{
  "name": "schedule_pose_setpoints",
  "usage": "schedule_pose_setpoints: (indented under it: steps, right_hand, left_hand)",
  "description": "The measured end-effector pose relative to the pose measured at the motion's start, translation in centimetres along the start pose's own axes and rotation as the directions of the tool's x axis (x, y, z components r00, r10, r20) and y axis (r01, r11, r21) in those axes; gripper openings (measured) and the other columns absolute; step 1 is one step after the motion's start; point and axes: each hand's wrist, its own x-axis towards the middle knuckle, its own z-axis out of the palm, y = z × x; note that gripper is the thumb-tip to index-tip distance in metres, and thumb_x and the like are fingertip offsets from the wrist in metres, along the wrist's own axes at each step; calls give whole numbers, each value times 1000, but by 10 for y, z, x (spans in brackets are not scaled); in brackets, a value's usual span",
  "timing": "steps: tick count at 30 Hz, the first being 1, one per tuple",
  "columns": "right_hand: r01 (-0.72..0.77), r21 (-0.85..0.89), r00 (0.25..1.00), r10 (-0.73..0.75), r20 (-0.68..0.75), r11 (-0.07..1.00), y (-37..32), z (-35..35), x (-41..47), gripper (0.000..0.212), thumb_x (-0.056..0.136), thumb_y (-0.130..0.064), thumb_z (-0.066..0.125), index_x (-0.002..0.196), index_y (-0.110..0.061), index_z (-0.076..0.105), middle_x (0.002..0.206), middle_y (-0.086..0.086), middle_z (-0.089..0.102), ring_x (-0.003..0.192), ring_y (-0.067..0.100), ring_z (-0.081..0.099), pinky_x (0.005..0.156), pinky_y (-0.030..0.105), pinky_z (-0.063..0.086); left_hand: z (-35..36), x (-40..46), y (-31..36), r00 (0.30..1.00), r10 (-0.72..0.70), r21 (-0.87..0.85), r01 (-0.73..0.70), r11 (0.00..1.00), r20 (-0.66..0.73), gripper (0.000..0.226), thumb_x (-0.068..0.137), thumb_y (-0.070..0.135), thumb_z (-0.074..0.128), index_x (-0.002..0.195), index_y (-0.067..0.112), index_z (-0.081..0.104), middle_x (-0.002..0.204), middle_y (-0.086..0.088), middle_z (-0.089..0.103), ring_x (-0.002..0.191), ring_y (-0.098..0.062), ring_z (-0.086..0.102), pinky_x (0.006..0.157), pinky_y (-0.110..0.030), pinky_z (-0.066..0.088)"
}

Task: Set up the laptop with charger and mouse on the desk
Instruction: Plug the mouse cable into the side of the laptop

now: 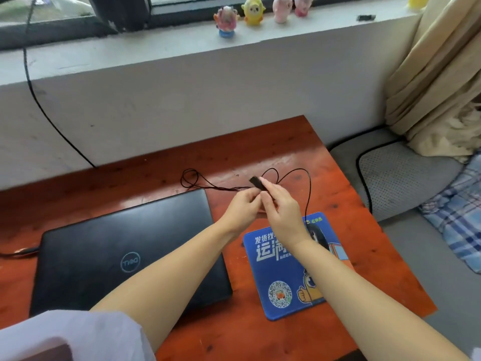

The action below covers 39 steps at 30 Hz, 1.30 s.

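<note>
I see both hands pinching the mouse cable's plug (pixel 256 183): right hand (pixel 282 213) above, left hand (pixel 243 208) beside. The closed laptop (pixel 125 254) reads Dell.

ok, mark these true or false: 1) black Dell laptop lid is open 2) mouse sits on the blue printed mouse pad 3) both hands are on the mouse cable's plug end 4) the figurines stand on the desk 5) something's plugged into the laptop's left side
1) The black Dell laptop has its lid open. False: the lid is shut.
2) The black mouse sits on the blue printed mouse pad. True.
3) The left hand and right hand hold the black plug end of the thin black mouse cable. True.
4) The small toy figurines stand on the red wooden desk. False: they stand on the window ledge.
5) A cable meets the laptop's left edge. True.
</note>
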Motion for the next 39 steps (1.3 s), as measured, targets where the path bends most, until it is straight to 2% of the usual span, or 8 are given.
schedule_pose_setpoints:
  steps: [6,10,14,18,22,26,35,39]
  right_hand:
    - [-253,175,956,217,198,952,3,23,36,16,94,-13,50,97,-9,65,85,6,70,82,21,65,76,31,51]
    - [-326,86,911,288,296,941,18,40,58,17,96,-19,44,86,-16,58,68,-3,58,61,18,53,61,28,42]
    - [-316,-104,840,329,430,943,31,54,73,21,95,-28,45,76,-28,55,64,-15,50,60,5,45,62,26,34]
    - [-320,-176,792,365,490,931,35,63,83,35,94,-32,45,59,-35,46,57,-13,50,50,0,40,50,23,30]
    - [-358,-165,751,388,534,919,39,69,88,34,93,-34,48,59,-32,51,57,-13,50,53,3,43,53,24,32]
    - [-410,-92,715,383,585,907,42,67,89,22,90,-37,52,92,-24,70,92,-7,68,90,10,59,82,29,44]
    - [-447,15,661,319,679,894,25,54,86,20,84,-44,60,74,-33,74,88,-21,70,90,-10,58,78,17,39]
    - [-399,39,655,255,712,916,6,51,83,22,82,-49,59,74,-36,74,91,-19,72,97,10,65,92,39,48]
  left_hand:
    - [-46,-2,-11,985,-170,324,163,932,-7,30,96,28,42,91,14,68,88,-9,70,85,-21,67,74,-33,55]
    - [-103,8,-23,926,30,705,265,657,-377,29,93,20,40,87,7,65,93,-10,65,90,-25,56,81,-39,48]
    - [-133,24,-43,949,-5,875,293,385,-315,31,95,24,40,113,6,58,116,-14,55,110,-32,48,90,-44,44]
    - [-129,44,-52,951,-22,914,303,269,-309,41,92,45,40,100,8,57,102,-11,58,100,-31,52,81,-41,43]
    - [-135,56,-52,944,-67,882,326,340,-324,36,89,37,42,82,8,62,91,-10,57,90,-31,56,70,-35,43]
    - [-141,58,-48,943,-64,882,327,338,-325,33,83,32,42,66,9,59,73,-5,59,71,-29,56,57,-28,36]
    - [-135,38,-21,926,38,830,318,459,-376,30,78,30,40,52,15,42,46,-2,42,51,-19,44,48,-27,29]
    - [-143,25,2,918,117,811,268,520,-379,31,78,30,41,59,7,50,54,-10,51,56,-25,50,56,-33,41]
